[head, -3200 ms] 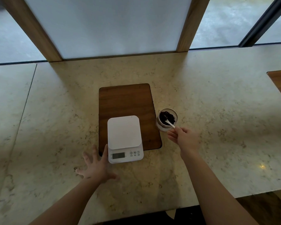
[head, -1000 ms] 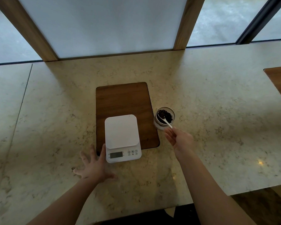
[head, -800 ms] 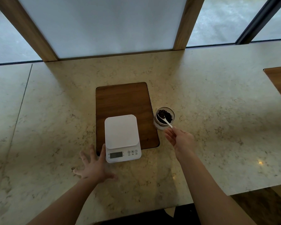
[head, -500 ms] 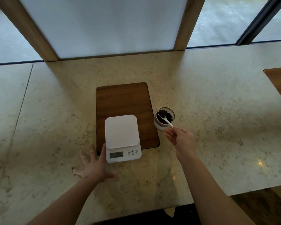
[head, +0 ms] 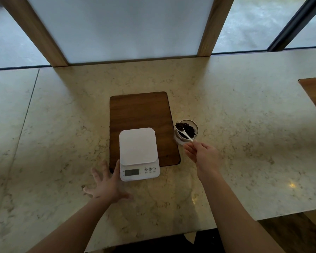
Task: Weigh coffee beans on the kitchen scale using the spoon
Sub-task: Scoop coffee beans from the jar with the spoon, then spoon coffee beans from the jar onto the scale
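The right hand (head: 203, 155) is pinching the handle end of the white spoon (head: 185, 133), whose bowl is lying among the coffee beans (head: 189, 129) in the glass jar (head: 180, 140) just beyond the fingertips. The left hand (head: 106, 185) is resting flat with fingers spread on the stone counter (head: 244, 143), its thumb touching the left edge of the white kitchen scale (head: 138, 152), which is sitting partly on the wooden board (head: 140, 110).
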The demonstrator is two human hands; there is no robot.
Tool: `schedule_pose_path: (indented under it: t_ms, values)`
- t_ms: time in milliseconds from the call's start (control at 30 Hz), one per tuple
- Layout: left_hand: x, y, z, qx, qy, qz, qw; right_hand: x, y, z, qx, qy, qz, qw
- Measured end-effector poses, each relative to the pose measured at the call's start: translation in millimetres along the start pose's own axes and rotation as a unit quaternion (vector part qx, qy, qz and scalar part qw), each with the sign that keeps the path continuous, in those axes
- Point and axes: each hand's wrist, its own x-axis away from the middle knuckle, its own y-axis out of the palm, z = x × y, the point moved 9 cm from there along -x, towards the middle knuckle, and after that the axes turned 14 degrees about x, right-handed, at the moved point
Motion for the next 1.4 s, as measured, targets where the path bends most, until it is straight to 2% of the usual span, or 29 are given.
schedule_pose_path:
  t_ms: [433, 800, 1400]
  values:
    - [0, 2, 1, 0.012, 0.011, 0.001, 1.000, 15, 41, 12, 0.027, -0.001, -0.046, 0.999]
    - [-3, 6, -2, 0.036, 0.015, 0.002, 0.999, 24, 79, 29, 0.123, -0.002, -0.085, 0.989]
    - [-7, 5, -5, 0.052, 0.015, 0.014, 0.998, 24, 102, 59, 0.188, 0.013, -0.102, 0.977]
